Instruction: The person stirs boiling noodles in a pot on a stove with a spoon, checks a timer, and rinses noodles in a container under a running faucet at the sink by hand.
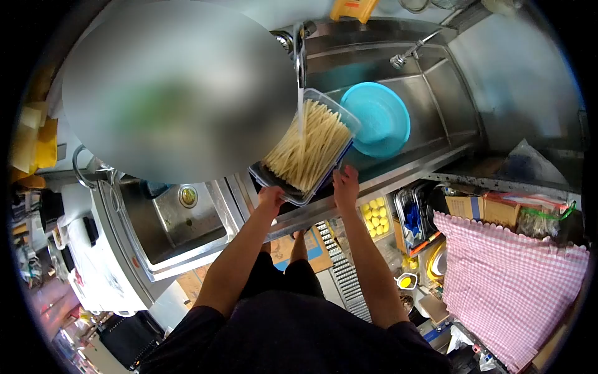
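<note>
A clear plastic container [348, 118] full of long, thin, pale yellow sticks [309, 146] sits tilted at the sink edge under the faucet [301, 59]. Water appears to run from the spout onto the sticks, whose exact kind I cannot tell. A dark tray-like piece [274, 179] with a blue edge shows beneath them. My left hand [271, 198] grips the container's near left corner with curled fingers. At its near right side, my right hand [346, 186] has its fingers bent against the rim.
A light-blue basin [377, 118] stands in the large steel sink [430, 115], right of the container. To the left is a smaller sink [187, 227]. A large grey blurred patch hides the upper left. Below right hangs a pink checked cloth [507, 274] beside shelved boxes.
</note>
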`<state>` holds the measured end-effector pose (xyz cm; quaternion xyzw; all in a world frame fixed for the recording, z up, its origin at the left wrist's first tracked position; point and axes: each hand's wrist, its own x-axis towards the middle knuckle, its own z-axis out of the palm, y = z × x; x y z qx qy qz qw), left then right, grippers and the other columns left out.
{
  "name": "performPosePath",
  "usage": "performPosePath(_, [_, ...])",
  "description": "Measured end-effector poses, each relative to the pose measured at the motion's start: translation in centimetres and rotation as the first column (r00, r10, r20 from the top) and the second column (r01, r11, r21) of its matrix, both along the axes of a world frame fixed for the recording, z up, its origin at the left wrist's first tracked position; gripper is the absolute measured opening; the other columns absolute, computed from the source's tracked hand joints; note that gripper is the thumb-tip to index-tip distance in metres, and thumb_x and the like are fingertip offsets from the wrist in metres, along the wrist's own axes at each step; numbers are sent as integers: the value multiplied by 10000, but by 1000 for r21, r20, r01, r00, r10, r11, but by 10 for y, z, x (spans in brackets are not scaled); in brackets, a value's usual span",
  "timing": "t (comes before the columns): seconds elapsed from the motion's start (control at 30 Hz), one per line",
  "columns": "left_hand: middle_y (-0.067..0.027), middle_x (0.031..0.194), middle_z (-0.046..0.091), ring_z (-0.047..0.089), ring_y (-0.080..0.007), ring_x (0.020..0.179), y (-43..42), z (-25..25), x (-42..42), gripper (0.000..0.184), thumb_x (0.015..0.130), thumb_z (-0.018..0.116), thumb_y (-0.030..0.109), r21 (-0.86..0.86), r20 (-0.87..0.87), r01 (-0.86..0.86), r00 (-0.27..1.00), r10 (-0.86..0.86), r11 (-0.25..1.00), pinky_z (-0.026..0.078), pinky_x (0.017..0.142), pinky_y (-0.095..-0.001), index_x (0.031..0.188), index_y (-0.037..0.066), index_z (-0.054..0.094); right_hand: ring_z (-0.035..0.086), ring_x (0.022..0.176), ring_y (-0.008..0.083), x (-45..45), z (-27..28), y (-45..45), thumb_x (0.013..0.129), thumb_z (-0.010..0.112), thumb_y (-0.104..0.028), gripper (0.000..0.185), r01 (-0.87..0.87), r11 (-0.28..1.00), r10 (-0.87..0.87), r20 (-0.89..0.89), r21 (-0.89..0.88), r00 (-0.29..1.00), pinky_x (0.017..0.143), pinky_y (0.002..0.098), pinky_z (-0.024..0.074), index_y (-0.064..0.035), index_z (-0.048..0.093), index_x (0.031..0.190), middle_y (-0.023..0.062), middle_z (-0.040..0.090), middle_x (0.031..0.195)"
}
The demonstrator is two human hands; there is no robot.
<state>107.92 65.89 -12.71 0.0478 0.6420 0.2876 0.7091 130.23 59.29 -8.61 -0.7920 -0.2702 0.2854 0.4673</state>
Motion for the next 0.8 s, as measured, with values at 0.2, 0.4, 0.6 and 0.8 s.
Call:
performPosePath(0.2, [-97,626,523,544,-233,525,9,11,-18,193,729,594,-16,30,118,4,993,-8,1000,496,434,-367,819,70,447,596,800,151,-22,37,-136,854,620,-182,315,99,993,-103,-66,-62,993,666,275,516,11,523,1082,111,614,940])
performPosePath(0.4, [-85,682,528,549,-225,555,30,63,-44,167,732,566,-1,103,66,205,975,-212,973,491,494,-373,835,67,453,551,517,164,-69,-53,-373,780,582,-130,122,136,863,-205,-91,-487,974,440,282,445,-9,564,787,78,559,628])
performPosePath(0.6, [-95,679,525,540,-233,536,50,99,-66,105,719,581,22,149,-8,267,963,-269,952,481,480,-376,786,60,510,489,466,205,-152,-16,-487,890,476,-141,182,452,425,-901,-319,-784,294,392,366,428,-18,509,760,86,461,605])
performPosePath(0.8, [-96,687,509,504,-238,504,87,88,-115,85,706,603,63,123,-1,383,923,-385,916,478,457,-393,733,55,522,474,501,212,-201,-12,-502,843,533,-21,84,455,577,-816,-495,-678,298,433,379,429,18,490,782,116,480,645])
